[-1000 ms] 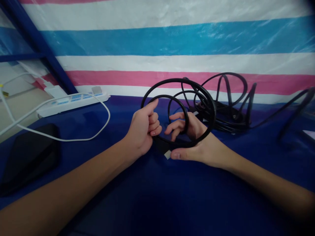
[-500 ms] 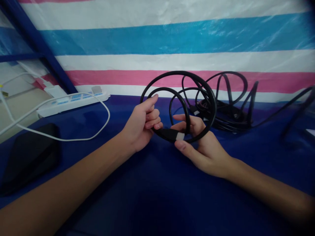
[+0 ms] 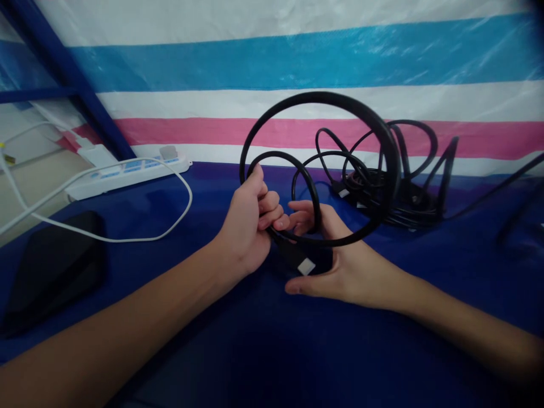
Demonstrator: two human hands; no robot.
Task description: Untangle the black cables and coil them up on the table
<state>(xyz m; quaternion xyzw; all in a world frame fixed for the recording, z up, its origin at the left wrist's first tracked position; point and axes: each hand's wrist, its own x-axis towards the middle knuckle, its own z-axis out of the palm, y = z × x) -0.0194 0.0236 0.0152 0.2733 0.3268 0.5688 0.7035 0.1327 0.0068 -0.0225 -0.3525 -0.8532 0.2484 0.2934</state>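
My left hand is closed around a black HDMI cable, its thumb pointing up along the cable. The cable rises from the fist in a large loop with a smaller loop inside it. Its plug, with a silver metal end, sticks out to the right below the fist. My right hand is beside the plug, thumb and fingers spread apart around it. Its fingertips are close to the left fingers and behind the cable loops; whether they touch the cable I cannot tell.
A tangled pile of black cables lies at the back right on the blue table. At the left are a white power strip, a white cord and a flat black object. A striped sheet hangs behind.
The big loop has widened upward and to the right. The plug has tilted downward, and the right thumb has come off it, moving down and left as that hand opened.
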